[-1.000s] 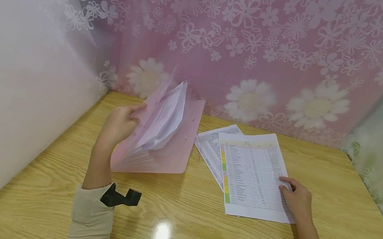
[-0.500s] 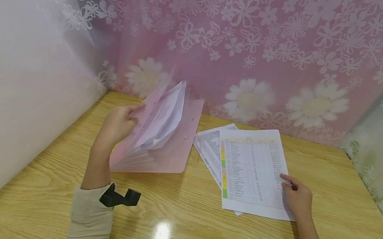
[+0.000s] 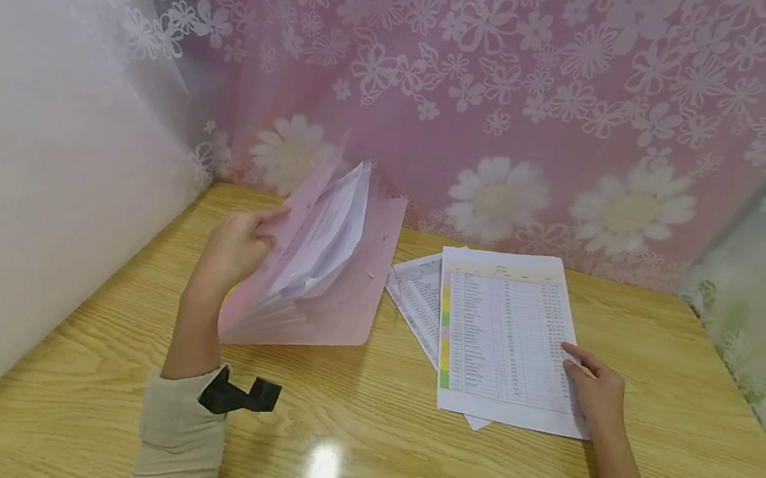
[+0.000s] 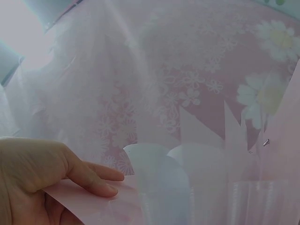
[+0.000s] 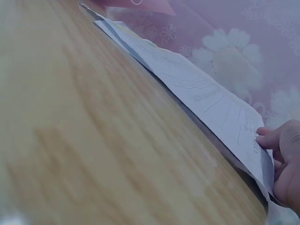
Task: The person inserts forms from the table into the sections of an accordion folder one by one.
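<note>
Pinching a folder (image 3: 353,314), the left hand (image 3: 237,248) sat apart from the right hand (image 3: 600,398), which gripped paper (image 3: 504,335), likely light and limp, by its edge, the safest-looking hold.

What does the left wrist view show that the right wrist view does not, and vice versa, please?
Left wrist only: the left hand gripping the pink folder, and translucent sleeves standing up. Right wrist only: the right hand holding the edge of a printed sheet, and the wooden table. Both: the flowered backdrop and, apparently, part of the pink folder.
</note>
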### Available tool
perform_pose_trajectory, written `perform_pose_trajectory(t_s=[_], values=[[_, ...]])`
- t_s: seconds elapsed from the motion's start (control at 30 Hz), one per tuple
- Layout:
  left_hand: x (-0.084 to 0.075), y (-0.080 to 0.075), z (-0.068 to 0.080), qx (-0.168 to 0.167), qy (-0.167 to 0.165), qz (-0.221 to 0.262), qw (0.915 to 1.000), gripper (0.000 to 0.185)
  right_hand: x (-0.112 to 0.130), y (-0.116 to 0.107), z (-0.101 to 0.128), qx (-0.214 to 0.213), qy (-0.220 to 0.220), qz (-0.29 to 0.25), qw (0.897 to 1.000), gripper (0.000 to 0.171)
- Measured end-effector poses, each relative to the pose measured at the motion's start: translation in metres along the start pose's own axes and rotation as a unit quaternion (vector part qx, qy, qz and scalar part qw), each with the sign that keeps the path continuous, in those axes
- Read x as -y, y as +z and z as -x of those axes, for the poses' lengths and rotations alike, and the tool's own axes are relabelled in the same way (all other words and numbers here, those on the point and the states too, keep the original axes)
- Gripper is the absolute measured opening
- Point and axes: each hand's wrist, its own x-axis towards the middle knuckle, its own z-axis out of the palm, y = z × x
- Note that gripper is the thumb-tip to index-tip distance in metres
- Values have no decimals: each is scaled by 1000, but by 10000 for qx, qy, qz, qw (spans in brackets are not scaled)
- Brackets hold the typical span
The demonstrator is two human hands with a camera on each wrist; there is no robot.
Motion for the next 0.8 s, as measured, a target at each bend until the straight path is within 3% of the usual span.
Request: perform_pose_trajectory(t_s=[0.8], values=[[2,-1,1,-39,-18,64,10000,49,27,6,7,40,873,-797,9930,41]])
